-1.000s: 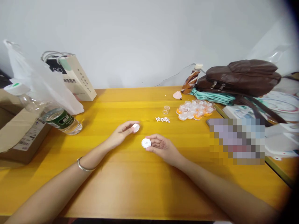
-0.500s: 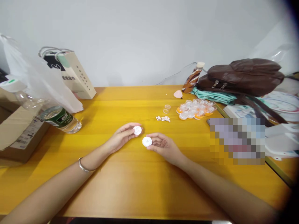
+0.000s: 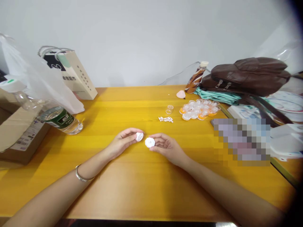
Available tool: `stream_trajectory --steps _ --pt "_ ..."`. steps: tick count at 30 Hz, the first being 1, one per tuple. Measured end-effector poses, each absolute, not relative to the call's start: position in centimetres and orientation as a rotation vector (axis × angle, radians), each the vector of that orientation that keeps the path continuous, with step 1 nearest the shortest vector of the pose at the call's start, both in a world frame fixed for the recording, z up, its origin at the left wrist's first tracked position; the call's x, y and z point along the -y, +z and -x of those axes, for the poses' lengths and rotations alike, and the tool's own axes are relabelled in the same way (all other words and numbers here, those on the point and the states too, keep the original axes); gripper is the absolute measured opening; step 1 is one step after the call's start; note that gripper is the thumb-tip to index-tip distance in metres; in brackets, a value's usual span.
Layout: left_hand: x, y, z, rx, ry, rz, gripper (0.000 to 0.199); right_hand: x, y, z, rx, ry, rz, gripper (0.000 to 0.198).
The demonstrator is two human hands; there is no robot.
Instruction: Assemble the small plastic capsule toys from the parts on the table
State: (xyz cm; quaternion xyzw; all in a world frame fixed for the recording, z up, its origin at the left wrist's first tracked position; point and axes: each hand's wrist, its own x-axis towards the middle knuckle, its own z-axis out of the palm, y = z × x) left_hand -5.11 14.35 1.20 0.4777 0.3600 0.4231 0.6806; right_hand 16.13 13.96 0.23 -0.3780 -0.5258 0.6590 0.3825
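Between thumb and fingers, my left hand [image 3: 124, 140] pinches a small white round plastic piece [image 3: 139, 136], its face tilted toward the right. A white disc with a scalloped edge [image 3: 150, 142] is gripped at its right side by my right hand [image 3: 165, 146]. The two pieces are close together but apart, held above the wooden table [image 3: 127, 189]. Past my hands lie small white openwork plastic parts [image 3: 166, 119] and clear little cups [image 3: 169, 109]. To their right, several clear domed pieces with white and orange bases [image 3: 199, 109] sit in a cluster.
A water bottle [image 3: 62, 119], an open cardboard box [image 3: 21, 142] and a paper bag [image 3: 77, 75] stand at left. On the right are a drink bottle [image 3: 196, 78], a brown leather bag [image 3: 248, 75], folded turquoise cloth [image 3: 217, 96] and a blurred-out patch. A pink piece [image 3: 181, 94] lies at the back.
My left hand has lowered slightly and turned its white piece, so the face now tilts more toward the right. My right hand has stayed almost still with its disc.
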Motion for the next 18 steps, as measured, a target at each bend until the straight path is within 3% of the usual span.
stream_trajectory --steps 18 --pt "-14.09 1.22 5.24 -0.765 0.922 -1.052 0.015 -13.91 0.55 -16.09 1.355 1.671 0.961 0.035"
